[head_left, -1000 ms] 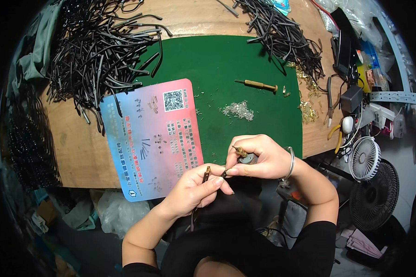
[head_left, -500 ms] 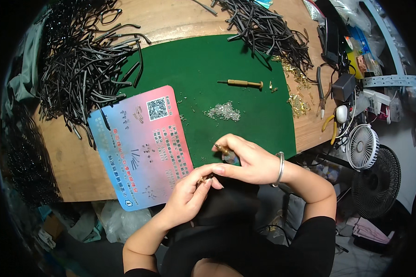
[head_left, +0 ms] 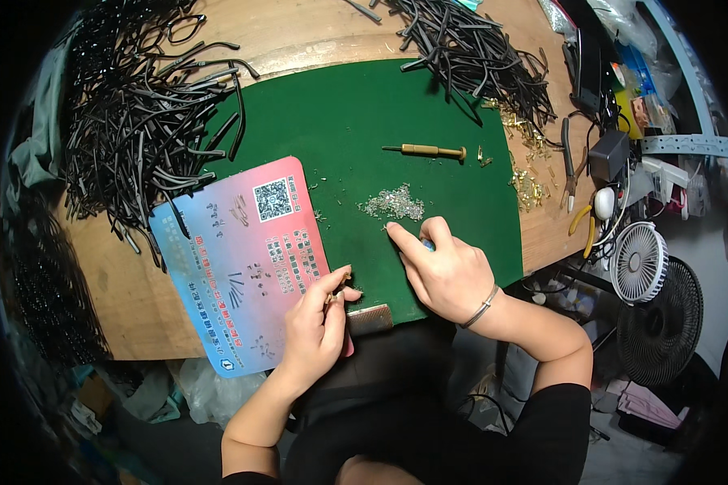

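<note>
My left hand (head_left: 317, 323) is closed in a pinch on a small gold-coloured metal piece (head_left: 331, 298), over the near right edge of the printed pink-and-blue sheet (head_left: 259, 234). My right hand (head_left: 455, 271) rests over the green mat (head_left: 348, 121). Its index fingertip touches down at the near edge of a pile of tiny silver screws (head_left: 396, 201). Something blue (head_left: 427, 244) peeks out between its curled fingers; the rest of that tool is hidden. Beyond the pile lies a brass screwdriver (head_left: 425, 150).
Black eyeglass temples lie heaped at the left (head_left: 146, 137) and far right (head_left: 469, 48). Gold metal pieces (head_left: 528, 190) are scattered beside the mat's right edge. Pliers (head_left: 570, 166), cables and a small white fan (head_left: 639, 261) are at the right. A brownish strip (head_left: 370, 321) sits at the mat's near edge.
My hands have come apart. The right hand has moved forward and right to the screws, its tool now mostly hidden in the palm. The left hand stays near the sheet, still pinching.
</note>
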`<action>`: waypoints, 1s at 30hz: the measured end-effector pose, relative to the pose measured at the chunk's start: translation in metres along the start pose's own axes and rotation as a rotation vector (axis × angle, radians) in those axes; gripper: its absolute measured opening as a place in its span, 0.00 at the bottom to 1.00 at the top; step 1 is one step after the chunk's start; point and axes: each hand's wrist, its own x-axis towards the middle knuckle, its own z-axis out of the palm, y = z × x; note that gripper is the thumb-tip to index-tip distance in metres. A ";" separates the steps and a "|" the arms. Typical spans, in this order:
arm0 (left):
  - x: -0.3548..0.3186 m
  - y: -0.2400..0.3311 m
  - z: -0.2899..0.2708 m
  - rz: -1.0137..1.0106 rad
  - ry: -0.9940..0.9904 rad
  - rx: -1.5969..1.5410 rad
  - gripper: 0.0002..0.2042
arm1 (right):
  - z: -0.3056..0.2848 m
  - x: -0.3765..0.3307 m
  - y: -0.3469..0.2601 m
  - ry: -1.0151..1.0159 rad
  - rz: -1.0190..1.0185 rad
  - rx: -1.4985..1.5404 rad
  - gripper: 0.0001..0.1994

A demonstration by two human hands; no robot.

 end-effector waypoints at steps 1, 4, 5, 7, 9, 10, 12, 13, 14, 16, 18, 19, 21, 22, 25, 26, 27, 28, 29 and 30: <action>0.001 0.002 0.000 -0.019 -0.006 -0.013 0.16 | 0.000 0.001 -0.001 0.005 0.009 -0.010 0.22; -0.002 -0.006 -0.002 0.044 -0.015 0.008 0.15 | 0.002 -0.001 -0.001 0.020 0.013 -0.024 0.23; -0.005 -0.002 -0.003 -0.040 -0.016 -0.091 0.15 | 0.002 0.000 -0.001 0.023 0.015 -0.032 0.23; -0.011 0.006 -0.008 -0.213 -0.027 -0.292 0.14 | 0.003 0.000 0.000 0.026 0.028 -0.048 0.24; -0.012 0.005 -0.008 -0.159 -0.017 -0.238 0.14 | 0.002 0.000 -0.002 -0.004 0.020 -0.058 0.25; -0.012 0.005 -0.009 -0.133 -0.008 -0.211 0.14 | 0.001 0.001 -0.002 -0.020 0.012 -0.062 0.25; -0.006 0.003 -0.010 -0.168 -0.024 -0.141 0.13 | 0.001 0.002 -0.004 -0.027 0.004 -0.060 0.24; -0.005 0.002 -0.008 -0.137 -0.022 -0.129 0.13 | 0.000 0.004 -0.004 -0.036 -0.007 -0.061 0.23; -0.006 0.002 -0.006 -0.106 -0.020 -0.117 0.13 | -0.001 0.004 -0.002 -0.044 -0.019 -0.061 0.22; -0.006 -0.003 -0.006 -0.118 0.013 -0.101 0.13 | -0.003 0.006 -0.004 -0.092 0.004 0.031 0.19; -0.006 -0.004 -0.003 -0.067 0.045 -0.058 0.13 | -0.017 0.007 -0.012 -0.302 0.078 0.259 0.17; -0.006 0.001 -0.001 -0.061 0.063 -0.022 0.13 | -0.016 0.003 -0.016 -0.345 0.048 0.402 0.17; -0.006 -0.005 0.002 0.061 0.124 0.147 0.13 | -0.016 0.000 -0.028 -0.455 0.008 0.601 0.17; -0.006 -0.006 0.004 0.124 0.147 0.228 0.13 | -0.017 0.001 -0.035 -0.462 0.011 0.614 0.15; -0.007 -0.006 0.007 0.073 0.180 0.229 0.14 | -0.017 0.010 -0.039 -0.569 0.056 0.588 0.17; -0.007 -0.007 0.007 0.060 0.185 0.240 0.14 | -0.015 0.008 -0.038 -0.543 0.046 0.597 0.16; -0.007 -0.006 0.010 0.030 0.208 0.236 0.13 | -0.014 0.008 -0.037 -0.520 0.028 0.604 0.16; -0.007 -0.006 0.012 0.049 0.227 0.258 0.14 | -0.013 0.008 -0.037 -0.521 0.029 0.591 0.16; -0.006 -0.006 0.014 0.069 0.245 0.279 0.14 | -0.013 0.008 -0.037 -0.523 0.031 0.578 0.16; -0.006 -0.006 0.015 0.087 0.262 0.302 0.14 | -0.013 0.008 -0.037 -0.525 0.034 0.567 0.16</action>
